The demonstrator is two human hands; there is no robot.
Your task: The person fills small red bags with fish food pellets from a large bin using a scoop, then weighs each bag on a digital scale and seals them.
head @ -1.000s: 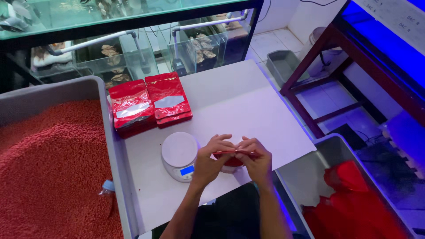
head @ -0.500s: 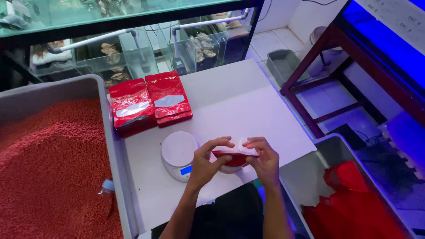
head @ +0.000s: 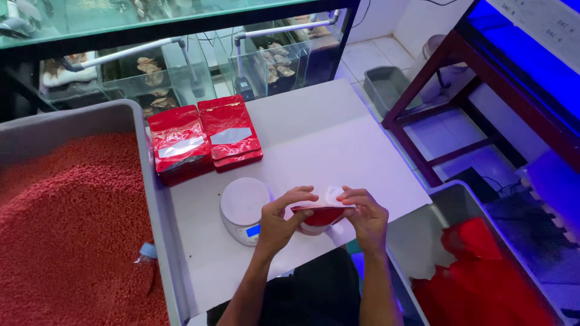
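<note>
A small red pouch sits between the two hands, its top edge pinched on the left by the left hand and on the right by the right hand; fingers curl over the top, thumbs underneath. Just left of the left fingers stands a white scale on the white table. Beyond the fingers lie stacked red bags. Far left, a grey tub holds red pellets. Right of the right hand, a bin holds red material. Glass tanks stand behind the table.
</note>
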